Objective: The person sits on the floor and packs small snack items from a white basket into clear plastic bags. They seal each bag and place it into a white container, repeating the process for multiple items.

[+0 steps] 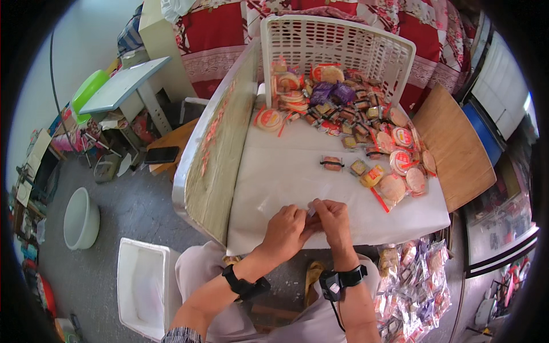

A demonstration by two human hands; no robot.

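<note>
Close together over the front edge of the white-covered table (274,171) are my left hand (285,229) and my right hand (333,221). Their fingertips meet on a small piece of clear plastic film (312,211), mostly hidden by the fingers. Beyond them lie a pink wrapped snack with a dark band (332,163), a small square wrapped snack (358,167) and a yellow packet (372,176). Round crackers in clear, red-edged wrappers (392,188) rest to the right of my hands.
A white plastic basket (339,25) lies tipped toward me, snacks spilling from it, purple packets (332,93) among them. An upright board (214,141) borders the left side, a wooden board (454,150) the right. Filled clear bags (414,287) sit low right; a white foam box (143,287) low left.
</note>
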